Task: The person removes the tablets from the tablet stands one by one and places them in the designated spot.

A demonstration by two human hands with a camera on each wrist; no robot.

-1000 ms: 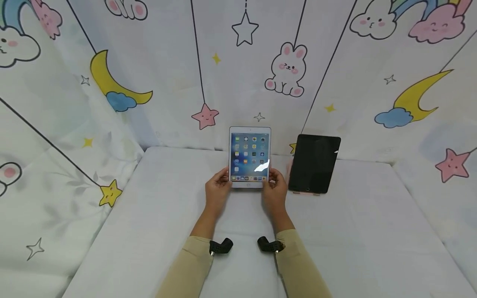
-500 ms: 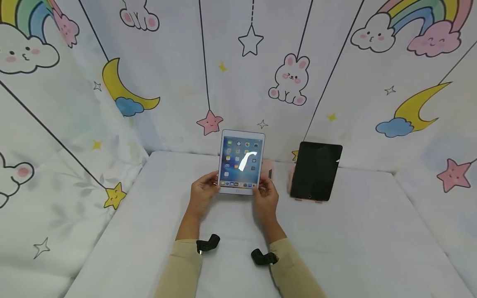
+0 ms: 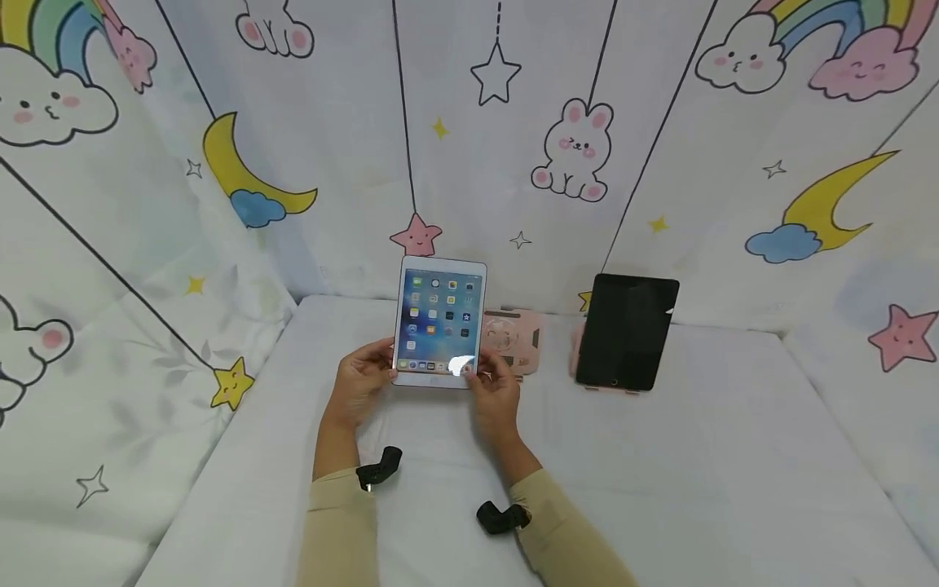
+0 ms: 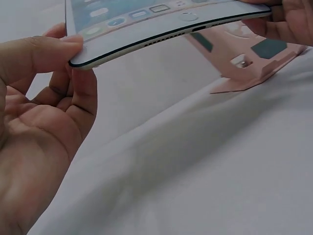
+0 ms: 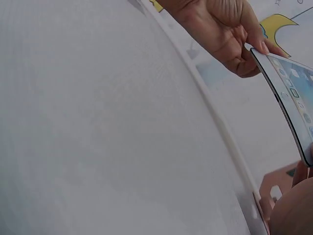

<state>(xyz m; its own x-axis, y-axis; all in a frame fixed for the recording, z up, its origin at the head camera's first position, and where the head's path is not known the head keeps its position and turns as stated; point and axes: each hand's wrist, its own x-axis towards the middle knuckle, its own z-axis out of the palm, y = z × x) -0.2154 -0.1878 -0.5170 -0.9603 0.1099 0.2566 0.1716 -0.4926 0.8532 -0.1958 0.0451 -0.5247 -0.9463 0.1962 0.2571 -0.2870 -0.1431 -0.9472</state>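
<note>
Clock dirs. taken abt. white tablet (image 3: pixel 440 322), head view, L to R. Far L, 10 o'clock: on printed backdrop (image 3: pixel 337 106), pale cloud (image 3: pixel 55 106), then L moon (image 3: pixel 227 163). Betw. 8 & 9: smiling yellow star (image 3: pixel 233 385). At 8: L hand (image 3: pixel 359 383), gripping lower L corner of tablet, thumb on front bezel, fingers curled behind. At 7: black wrist cam (image 3: pixel 380 467) by cuff of L sleeve (image 3: pixel 337 522), tan. Centre: white tablet, held up off white table (image 3: pixel 697 489), turned slightly clockwise; screen lit, app icons (image 3: pixel 450 315) in rows + dock row; lettering too small to read; glare (image 3: pixel 462 364) over lower R of screen. Round home btn. (image 4: pixel 188 16) on bottom bezel. At 5: R hand (image 3: pixel 495 399), pinching lower R corner, thumb on front. At 3, just beside: pink stand (image 3: pixel 517 338) w/ dark pads; L part blocked by white tablet, lower L by R hand. Betw. 1 & 2: printed rabbit (image 3: pixel 575 159). At 3, well apart: black tablet (image 3: pixel 627 332), screen dark, in front of second pink support (image 3: pixel 576 350), mostly hidden. Far R, betw. 2 & 3: R moon (image 3: pixel 810 205); at 3: pink star (image 3: pixel 902 336).
</note>
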